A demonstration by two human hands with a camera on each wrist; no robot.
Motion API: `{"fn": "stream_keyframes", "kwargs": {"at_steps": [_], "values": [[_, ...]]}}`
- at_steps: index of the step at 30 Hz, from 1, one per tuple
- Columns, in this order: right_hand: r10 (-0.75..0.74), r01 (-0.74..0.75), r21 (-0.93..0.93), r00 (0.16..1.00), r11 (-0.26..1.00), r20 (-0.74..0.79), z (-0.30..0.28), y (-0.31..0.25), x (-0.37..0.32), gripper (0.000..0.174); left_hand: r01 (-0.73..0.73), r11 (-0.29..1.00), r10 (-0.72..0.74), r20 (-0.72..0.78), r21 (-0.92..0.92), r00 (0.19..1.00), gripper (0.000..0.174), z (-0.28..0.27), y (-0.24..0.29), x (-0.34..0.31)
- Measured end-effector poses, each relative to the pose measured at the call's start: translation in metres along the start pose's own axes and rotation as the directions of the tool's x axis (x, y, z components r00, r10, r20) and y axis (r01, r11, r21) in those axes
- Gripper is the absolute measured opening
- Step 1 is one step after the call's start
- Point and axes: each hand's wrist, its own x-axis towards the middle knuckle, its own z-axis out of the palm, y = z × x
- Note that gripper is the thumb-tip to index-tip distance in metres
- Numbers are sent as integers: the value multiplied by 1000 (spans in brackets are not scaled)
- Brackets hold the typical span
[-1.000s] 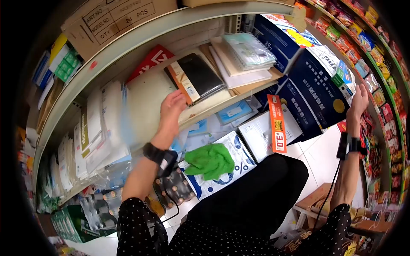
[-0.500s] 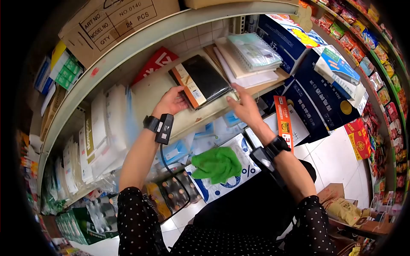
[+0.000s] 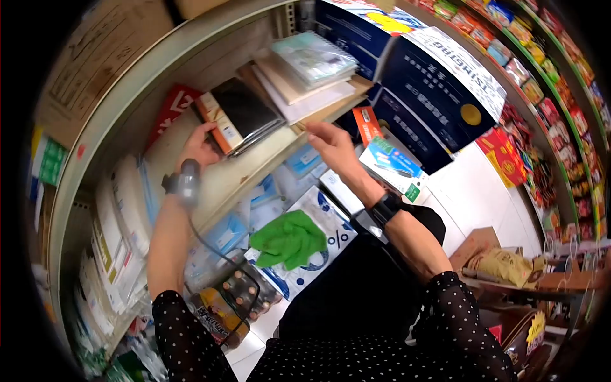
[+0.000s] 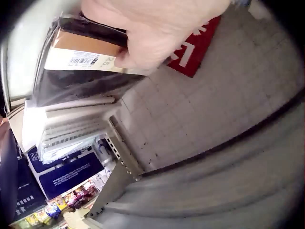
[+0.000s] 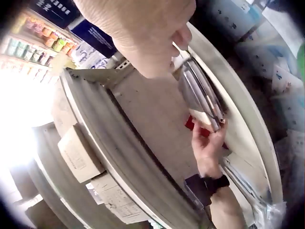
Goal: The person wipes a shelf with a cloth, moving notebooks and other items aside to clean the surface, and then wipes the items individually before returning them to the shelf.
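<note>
Left hand [image 3: 198, 149] is clamped on the banded end of the black notebook [image 3: 248, 105], with the thumb and fingers closed about its edge and one digit pressed on the orange-and-white band [image 4: 81, 58]. Left forearm [image 3: 170, 248] is extended steeply upward from the dotted sleeve [image 3: 184, 331], and the wrist is fitted with a dark strap and a module [image 3: 188, 183]. Right hand [image 3: 337, 153] is held over the front lip [image 3: 254, 172] of the shelf, beyond the opposite end of the notebook; its fingers are loosely bent and directed toward the notebook, and no item is seen in its grasp. Whether the shelf contents are touched by its fingertips cannot be determined. Right forearm [image 3: 417, 242] is angled up and inward from the lower right. The notebook is enclosed in clear film and is positioned on the shelf, its banded end toward the left hand. Beside it, a spiral-bound stack [image 3: 315, 60] is placed on top of pale papers [image 3: 309, 102]. A red sign [image 3: 172, 118] is located behind the left hand. Dark blue cartons [image 3: 439, 95] are stacked at the right. Below the shelf lip, a green cloth [image 3: 289, 240] is laid on a white-and-blue package [image 3: 332, 232], near capped bottles [image 3: 245, 291].
</note>
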Motion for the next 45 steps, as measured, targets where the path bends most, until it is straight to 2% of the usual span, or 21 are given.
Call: {"fn": "stream_keyframes", "kwargs": {"at_steps": [2, 4, 6, 8, 11, 15, 19, 22, 23, 26, 27, 28, 29, 33, 34, 35, 39, 40, 42, 43, 45], "values": [[-76, 68, -59, 988, 996, -132, -37, 2, -14, 35, -52, 999, 50, -200, -9, 979, 27, 29, -9, -16], [-236, 140, -317, 928, 938, -288, -83, 6, -23, 36, -125, 992, 125, 67, -7, 990, 27, -8, -14, 17], [-42, -86, -440, 961, 894, -274, -137, 13, -35, 59, -100, 995, 94, 210, 20, 973, 30, -9, -13, 14], [160, -268, -610, 961, 746, -226, -180, 32, -47, 91, -8, 1000, 8, 120, 5, 993, 29, -7, -10, 20], [477, -327, -823, 875, 464, -79, -210, 44, -64, 131, 10, 999, -12, 45, 50, 999, 29, 4, -14, 9], [398, -153, -866, 916, 475, 57, -210, 70, -79, 145, 7, 993, -16, 82, 114, 996, 28, 2, -11, 10], [204, -55, -833, 976, 550, 71, -178, 37, -79, 124, 79, 983, -94, 84, 167, 992, 25, 13, -9, -7], [268, -107, -822, 962, 559, 57, -169, 23, -72, 114, 39, 993, -54, 135, 111, 989, 25, 4, -12, 5], [154, -58, -803, 987, 593, 42, -167, 21, -71, 109, 55, 993, -71, 158, 103, 985, 23, 0, -13, 6], [-50, 78, -792, 997, 605, 60, -174, -15, -56, 113, -34, 993, 24, 86, 109, 996, 18, 2, -17, 4], [-39, 73, -770, 997, 634, 62, -175, -48, -49, 114, -6, 999, 3, 104, 32, 995, 30, -1, -15, 0], [-141, 140, -776, 988, 615, 66, -177, -78, -43, 112, -395, 889, 308, 334, 233, 891, 45, -20, -29, -6], [-246, 201, -787, 967, 584, 65, -185, -98, -33, 110, -305, 935, 261, 231, 180, 937, 56, -16, -25, -5], [-451, 189, -903, 893, 385, -5, -221, -175, 6, 101, -342, 925, 286, 293, 164, 913, 60, -64, -19, 49], [-487, 217, -914, 873, 344, 24, -240, -180, 22, 101, -338, 926, 303, 204, 166, 931, 43, -55, -20, 41], [-441, 144, -926, 897, 350, -27, -253, -184, 33, 100, -333, 928, 317, 115, 168, 942, 28, -46, -20, 33], [-354, 60, -987, 935, 152, 3, -297, -174, 77, 98, -313, 938, 281, 201, 150, 938, 75, -84, -13, 74], [-341, 3, -992, 939, 125, -40, -302, -168, 81, 93, -297, 948, 272, 196, 112, 942, 75, -81, -12, 73], [-65, -60, -950, 994, 308, -84, -316, -163, 96, 84, -293, 956, 286, 184, 8, 940, 74, -70, -7, 67], [-140, -25, -949, 987, 315, -73, -321, -155, 99, 77, -316, 949, 314, 180, -18, 932, 73, -60, -6, 61], [-232, -41, -981, 969, 192, -86, -319, -152, 98, 74, -682, 631, 608, 309, 370, 731, 74, -1, -6, -7]]}}
